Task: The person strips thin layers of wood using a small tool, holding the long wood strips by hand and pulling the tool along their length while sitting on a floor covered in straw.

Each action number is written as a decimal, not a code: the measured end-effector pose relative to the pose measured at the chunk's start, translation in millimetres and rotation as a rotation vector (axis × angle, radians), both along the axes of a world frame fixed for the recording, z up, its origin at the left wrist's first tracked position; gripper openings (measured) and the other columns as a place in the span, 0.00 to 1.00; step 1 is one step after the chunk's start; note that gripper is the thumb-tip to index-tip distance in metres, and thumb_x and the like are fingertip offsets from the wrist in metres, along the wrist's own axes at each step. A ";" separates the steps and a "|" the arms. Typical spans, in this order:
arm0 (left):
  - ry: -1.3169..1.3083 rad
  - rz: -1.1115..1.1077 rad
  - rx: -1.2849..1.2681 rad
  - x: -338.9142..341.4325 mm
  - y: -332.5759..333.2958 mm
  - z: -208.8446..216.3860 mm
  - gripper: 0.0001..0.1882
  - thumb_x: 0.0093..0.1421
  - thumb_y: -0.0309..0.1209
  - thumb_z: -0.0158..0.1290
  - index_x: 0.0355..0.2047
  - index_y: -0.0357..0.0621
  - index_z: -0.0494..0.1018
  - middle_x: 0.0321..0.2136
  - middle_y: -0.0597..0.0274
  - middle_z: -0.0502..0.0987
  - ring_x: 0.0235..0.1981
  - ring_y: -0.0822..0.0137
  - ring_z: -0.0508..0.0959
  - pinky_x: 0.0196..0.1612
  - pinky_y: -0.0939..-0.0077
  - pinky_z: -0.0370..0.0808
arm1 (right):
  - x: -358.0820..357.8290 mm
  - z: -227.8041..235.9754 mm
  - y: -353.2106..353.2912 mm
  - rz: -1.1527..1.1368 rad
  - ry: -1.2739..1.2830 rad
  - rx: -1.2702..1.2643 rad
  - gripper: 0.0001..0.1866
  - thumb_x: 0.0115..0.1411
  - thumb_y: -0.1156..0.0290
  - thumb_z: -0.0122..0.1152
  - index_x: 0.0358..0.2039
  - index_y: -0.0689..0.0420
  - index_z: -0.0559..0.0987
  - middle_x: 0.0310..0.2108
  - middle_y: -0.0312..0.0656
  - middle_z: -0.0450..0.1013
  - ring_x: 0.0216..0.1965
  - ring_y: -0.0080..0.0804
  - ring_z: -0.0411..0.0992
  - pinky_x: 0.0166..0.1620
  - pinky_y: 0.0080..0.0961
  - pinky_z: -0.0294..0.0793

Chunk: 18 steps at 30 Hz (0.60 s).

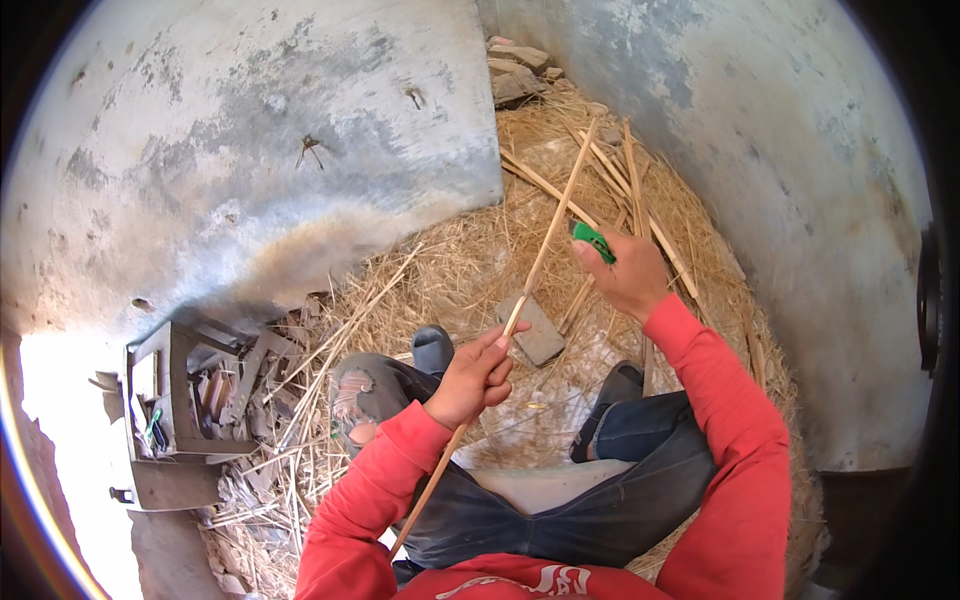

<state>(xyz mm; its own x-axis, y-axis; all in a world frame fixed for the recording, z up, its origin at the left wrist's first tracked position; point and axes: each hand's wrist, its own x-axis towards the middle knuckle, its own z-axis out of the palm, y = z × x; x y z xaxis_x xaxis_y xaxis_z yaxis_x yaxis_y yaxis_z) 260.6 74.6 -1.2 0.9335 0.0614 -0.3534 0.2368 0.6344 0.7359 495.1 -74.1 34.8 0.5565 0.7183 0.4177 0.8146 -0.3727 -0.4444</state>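
A long, thin wooden strip (552, 236) slants from my lap up and away to the right. My left hand (472, 378) is closed around it near its middle, above my knees. In my right hand (632, 278) is a small green-handled knife (592, 241), its short dark tip pointing toward the strip. A gap shows between that tip and the strip. Beneath the strip, on the floor between my feet, lies a flat grey block (538, 332), partly covered by the strip.
Several loose wooden strips (668, 240) lie on the straw (450, 265) ahead and to the right. Broken stones (515, 75) are piled at the far corner between grey walls (640, 60). A wooden frame with scraps (170, 400) stands at the left, near a bright opening.
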 end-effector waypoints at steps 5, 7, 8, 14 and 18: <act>-0.067 0.044 0.229 4.4 -5.9 -13.2 0.22 0.74 0.33 0.42 0.66 0.43 0.61 0.18 0.77 0.51 0.16 0.82 0.50 0.18 0.85 0.50 | -27.4 -6.7 3.2 0.263 0.225 0.142 0.19 0.55 0.56 0.71 0.32 0.60 0.80 0.21 0.47 0.73 0.20 0.36 0.72 0.26 0.32 0.69; -0.071 0.046 0.279 5.1 -8.2 -16.3 0.23 0.73 0.32 0.43 0.67 0.44 0.61 0.17 0.77 0.55 0.16 0.83 0.54 0.19 0.84 0.53 | -32.3 -16.9 9.2 0.345 0.177 0.197 0.17 0.55 0.56 0.71 0.35 0.57 0.82 0.25 0.45 0.77 0.24 0.39 0.76 0.28 0.30 0.73; -0.096 0.042 0.292 5.4 -8.8 -17.4 0.24 0.73 0.32 0.44 0.68 0.45 0.61 0.17 0.77 0.57 0.16 0.83 0.55 0.19 0.84 0.54 | -32.8 -22.2 12.4 0.387 0.161 0.193 0.16 0.55 0.56 0.71 0.37 0.55 0.83 0.27 0.44 0.78 0.26 0.41 0.78 0.30 0.29 0.75; -0.056 -0.018 0.486 7.0 -10.5 -21.9 0.24 0.73 0.31 0.44 0.68 0.45 0.61 0.16 0.78 0.58 0.17 0.84 0.58 0.20 0.85 0.56 | -23.1 -43.4 24.2 0.342 0.693 0.314 0.14 0.57 0.60 0.71 0.34 0.58 0.84 0.28 0.41 0.81 0.27 0.29 0.78 0.33 0.26 0.75; -0.071 -0.010 0.403 7.6 -12.6 -18.4 0.23 0.73 0.32 0.42 0.67 0.43 0.60 0.17 0.78 0.52 0.15 0.83 0.52 0.19 0.86 0.52 | -2.9 -38.6 19.3 0.123 0.741 0.339 0.17 0.59 0.58 0.69 0.27 0.61 0.82 0.23 0.35 0.76 0.24 0.21 0.70 0.31 0.22 0.70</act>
